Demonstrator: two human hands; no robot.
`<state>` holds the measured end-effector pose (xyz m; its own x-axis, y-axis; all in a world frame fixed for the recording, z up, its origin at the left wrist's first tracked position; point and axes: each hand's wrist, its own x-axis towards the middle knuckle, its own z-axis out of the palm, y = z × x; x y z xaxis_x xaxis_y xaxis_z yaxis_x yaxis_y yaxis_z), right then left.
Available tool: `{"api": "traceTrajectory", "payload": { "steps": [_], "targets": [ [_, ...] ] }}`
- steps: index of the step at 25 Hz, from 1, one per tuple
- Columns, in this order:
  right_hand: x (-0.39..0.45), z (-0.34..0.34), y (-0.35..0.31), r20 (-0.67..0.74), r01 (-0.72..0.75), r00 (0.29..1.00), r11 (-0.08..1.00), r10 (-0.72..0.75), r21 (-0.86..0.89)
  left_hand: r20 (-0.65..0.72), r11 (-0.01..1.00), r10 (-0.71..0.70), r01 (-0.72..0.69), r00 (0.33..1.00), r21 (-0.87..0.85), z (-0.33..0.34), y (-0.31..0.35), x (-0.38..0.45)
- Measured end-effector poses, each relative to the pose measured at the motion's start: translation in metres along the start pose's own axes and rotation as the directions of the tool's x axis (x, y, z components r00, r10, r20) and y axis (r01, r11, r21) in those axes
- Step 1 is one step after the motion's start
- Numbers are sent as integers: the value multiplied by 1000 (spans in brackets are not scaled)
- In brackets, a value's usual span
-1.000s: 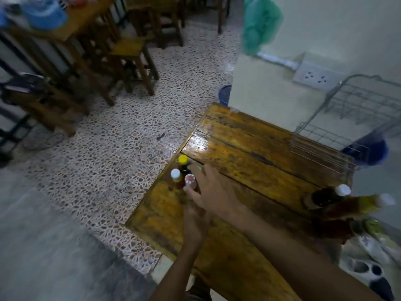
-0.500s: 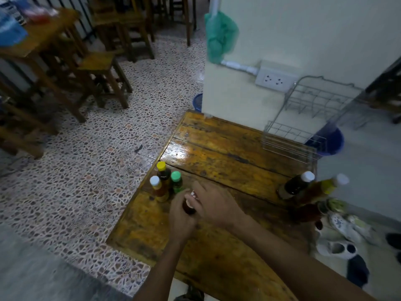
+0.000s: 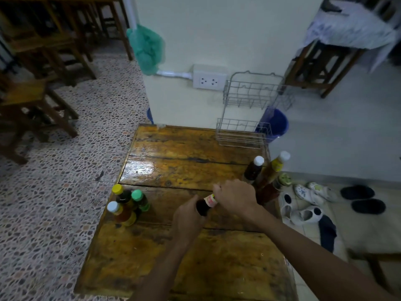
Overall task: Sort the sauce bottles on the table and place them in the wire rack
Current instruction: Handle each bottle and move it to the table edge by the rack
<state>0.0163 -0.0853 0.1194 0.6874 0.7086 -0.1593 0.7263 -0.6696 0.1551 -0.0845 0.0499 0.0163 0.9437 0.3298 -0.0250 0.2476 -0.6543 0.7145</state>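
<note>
A small dark sauce bottle (image 3: 203, 206) with a pale neck label is held over the middle of the wooden table (image 3: 173, 166). My left hand (image 3: 188, 220) grips its body from below and my right hand (image 3: 235, 197) closes over its top. Three bottles stand at the left edge: a yellow-capped one (image 3: 121, 194), a green-capped one (image 3: 140, 200) and a white-capped one (image 3: 120, 213). At the right edge stand a dark white-capped bottle (image 3: 253, 169), a tall amber one (image 3: 272, 170) and a third (image 3: 274, 187) with a printed lid. The empty two-tier wire rack (image 3: 245, 135) sits at the far right corner against the wall.
A blue bucket (image 3: 276, 124) stands behind the rack on the floor. Sandals and slippers (image 3: 303, 205) lie on the floor right of the table. Wooden stools (image 3: 32, 105) stand at the left. A wall socket (image 3: 209, 80) and a green bag (image 3: 147, 49) are on the pillar.
My right hand lifted the small dark bottle away from the left group and carried it to mid-table, where my left hand took hold of its body. The view swung right.
</note>
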Motion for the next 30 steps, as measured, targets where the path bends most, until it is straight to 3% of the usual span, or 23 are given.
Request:
{"api": "traceTrajectory", "payload": {
  "steps": [2, 5, 7, 9, 11, 13, 14, 16, 18, 20, 23, 25, 27, 28, 30],
  "targets": [
    [-5, 0, 5, -78, 64, 995, 998, -64, -2, 166, 984, 17, 13, 986, -175, -7, 0, 9],
    [-14, -6, 20, -373, 247, 905, 967, -207, 61, 523, 938, 137, 59, 842, -341, -28, 4, 25],
    [-16, -8, 26, -432, 200, 889, 977, -152, 68, 566, 942, 147, 61, 811, -331, -31, 9, 30],
    [-9, -8, 23, -337, 34, 942, 997, -8, 70, 517, 961, 90, 62, 851, -270, -25, 15, 32],
    [-8, -2, 21, -66, -92, 994, 996, 92, 10, 411, 998, -6, 31, 912, -56, -15, 23, 29],
    [-9, 3, 23, 158, -207, 968, 976, 195, 67, 273, 980, -32, -22, 961, 195, -2, 24, 21],
    [-12, 4, 22, 172, -212, 966, 972, 193, 102, 245, 978, -21, -31, 969, 209, 1, 23, 18],
    [-21, 7, 17, -53, -99, 993, 987, 106, 124, 346, 1000, -10, 3, 938, 21, -2, 19, 19],
    [-30, 4, 18, -315, 41, 949, 983, 17, 177, 597, 974, 53, 90, 801, -207, -12, 16, 27],
    [-38, 5, 23, -368, 84, 929, 987, -27, 139, 727, 967, 104, 102, 679, -234, -22, 19, 29],
    [-50, 12, 24, -269, -93, 953, 978, 142, 188, 661, 993, 60, 22, 748, -115, -14, 24, 28],
    [-60, 30, 22, -70, -158, 984, 985, 162, 69, 600, 996, 46, -83, 799, 34, 1, 31, 18],
    [-69, 43, 26, 139, -194, 973, 979, 184, 63, 507, 965, 61, -181, 860, 191, 18, 36, 5],
    [-74, 47, 29, 156, -215, 967, 974, 202, 74, 467, 956, 70, -193, 881, 220, 25, 39, 1],
    [-79, 55, 36, 54, -223, 974, 967, 218, 125, 419, 982, 71, -139, 905, 132, 38, 46, -1]
  ]
}}
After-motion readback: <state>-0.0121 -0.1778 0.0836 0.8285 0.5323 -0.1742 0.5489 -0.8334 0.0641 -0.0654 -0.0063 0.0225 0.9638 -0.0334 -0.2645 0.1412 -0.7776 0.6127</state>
